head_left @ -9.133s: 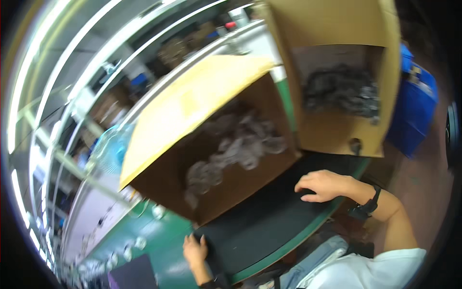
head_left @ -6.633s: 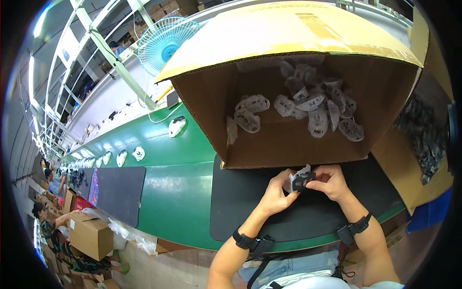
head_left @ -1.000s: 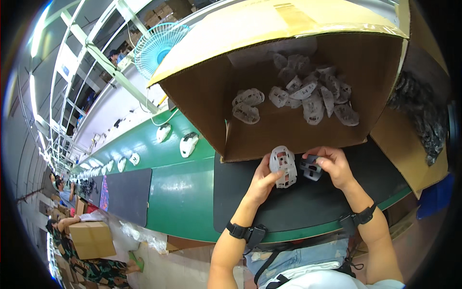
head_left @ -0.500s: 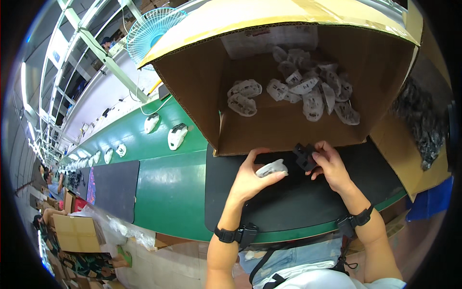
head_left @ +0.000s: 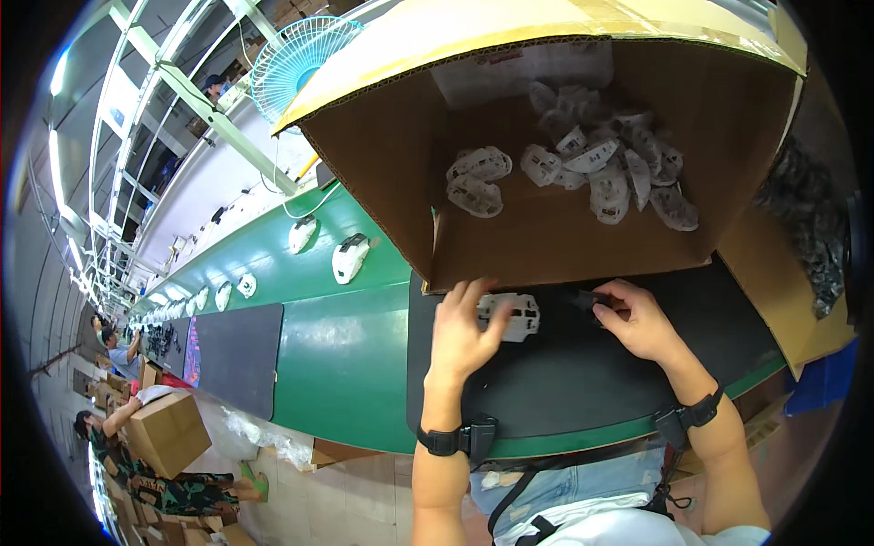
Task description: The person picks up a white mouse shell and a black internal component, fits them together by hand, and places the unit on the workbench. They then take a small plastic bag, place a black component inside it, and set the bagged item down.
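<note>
My left hand [head_left: 462,332] rests on a white perforated plastic part [head_left: 511,314] lying on the black mat [head_left: 564,391], fingers over its left end. My right hand [head_left: 640,318] is just to the right, pinching a small black piece [head_left: 584,298] between thumb and fingers. Both hands sit right in front of a large open cardboard box [head_left: 510,246] tipped on its side, with several white plastic parts [head_left: 592,168] piled inside.
A green conveyor belt [head_left: 337,346] runs left with white parts [head_left: 350,256] spaced along it and another black mat [head_left: 235,350]. A second box of grey parts [head_left: 810,237] stands at right. A fan [head_left: 305,50] stands behind. People and cardboard boxes [head_left: 168,432] are at far left.
The white part, held up between both hands a second ago, now lies flat on the mat under my left hand. My right hand keeps the small black piece.
</note>
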A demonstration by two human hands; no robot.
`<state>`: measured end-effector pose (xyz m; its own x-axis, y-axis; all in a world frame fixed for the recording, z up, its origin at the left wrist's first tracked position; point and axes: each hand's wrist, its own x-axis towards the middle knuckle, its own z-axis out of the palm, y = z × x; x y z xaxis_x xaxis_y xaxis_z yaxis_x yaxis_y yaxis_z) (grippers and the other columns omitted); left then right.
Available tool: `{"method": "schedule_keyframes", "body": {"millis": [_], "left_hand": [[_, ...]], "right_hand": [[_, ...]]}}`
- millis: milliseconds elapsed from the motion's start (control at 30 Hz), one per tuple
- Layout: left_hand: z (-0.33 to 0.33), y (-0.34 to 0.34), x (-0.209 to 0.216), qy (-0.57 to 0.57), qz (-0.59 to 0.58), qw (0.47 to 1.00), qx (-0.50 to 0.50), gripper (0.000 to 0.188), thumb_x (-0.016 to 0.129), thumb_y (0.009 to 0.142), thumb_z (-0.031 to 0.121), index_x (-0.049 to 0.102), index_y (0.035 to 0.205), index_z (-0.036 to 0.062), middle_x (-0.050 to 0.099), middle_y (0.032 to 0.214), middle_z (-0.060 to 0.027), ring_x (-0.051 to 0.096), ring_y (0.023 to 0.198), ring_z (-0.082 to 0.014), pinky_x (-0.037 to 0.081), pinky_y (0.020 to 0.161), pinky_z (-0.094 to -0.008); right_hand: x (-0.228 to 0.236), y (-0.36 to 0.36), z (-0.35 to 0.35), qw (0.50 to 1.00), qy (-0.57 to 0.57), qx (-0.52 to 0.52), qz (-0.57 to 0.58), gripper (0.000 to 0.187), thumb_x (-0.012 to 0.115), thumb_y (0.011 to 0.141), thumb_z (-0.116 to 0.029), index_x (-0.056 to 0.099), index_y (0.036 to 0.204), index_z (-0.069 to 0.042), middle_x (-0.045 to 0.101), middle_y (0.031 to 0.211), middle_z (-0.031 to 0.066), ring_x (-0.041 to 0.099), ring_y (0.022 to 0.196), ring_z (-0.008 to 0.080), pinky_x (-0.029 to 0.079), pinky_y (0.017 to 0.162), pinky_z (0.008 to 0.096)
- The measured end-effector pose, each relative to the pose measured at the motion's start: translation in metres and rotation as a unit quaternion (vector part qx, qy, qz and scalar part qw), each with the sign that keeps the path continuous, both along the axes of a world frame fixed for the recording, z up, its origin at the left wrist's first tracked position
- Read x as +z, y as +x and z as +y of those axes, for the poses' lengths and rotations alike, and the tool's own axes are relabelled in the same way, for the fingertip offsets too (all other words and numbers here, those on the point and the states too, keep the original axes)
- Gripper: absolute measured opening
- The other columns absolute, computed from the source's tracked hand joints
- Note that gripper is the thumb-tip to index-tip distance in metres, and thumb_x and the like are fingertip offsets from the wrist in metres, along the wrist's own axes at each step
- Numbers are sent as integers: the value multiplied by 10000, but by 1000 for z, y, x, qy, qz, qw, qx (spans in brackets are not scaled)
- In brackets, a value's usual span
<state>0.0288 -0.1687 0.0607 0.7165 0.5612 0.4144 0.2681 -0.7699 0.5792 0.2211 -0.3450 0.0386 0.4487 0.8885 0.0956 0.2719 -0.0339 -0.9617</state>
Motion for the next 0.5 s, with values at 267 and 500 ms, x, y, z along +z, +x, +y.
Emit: {"method": "schedule_keyframes", "body": {"millis": [267, 500], "left_hand": [[-13, 2, 5, -113, 140, 982, -64, 591, 785, 634, 328, 584, 1081, -2, 595, 1041, -193, 596, 952, -342, 484, 808, -406], [-41, 27, -11, -223, 4, 972, -73, 539, 824, 622, 346, 547, 898, -25, 620, 807, -182, 622, 726, -312, 491, 669, -363]], "right_hand": [[12, -2, -4, 999, -12, 46, -10, 292, 663, 813, -136, 616, 1068, -2, 627, 914, 78, 596, 771, 112, 482, 684, 255], [22, -9, -10, 981, 102, 83, 142, 257, 664, 818, -27, 630, 1070, 15, 634, 1005, 67, 588, 921, 121, 477, 819, 258]]}}
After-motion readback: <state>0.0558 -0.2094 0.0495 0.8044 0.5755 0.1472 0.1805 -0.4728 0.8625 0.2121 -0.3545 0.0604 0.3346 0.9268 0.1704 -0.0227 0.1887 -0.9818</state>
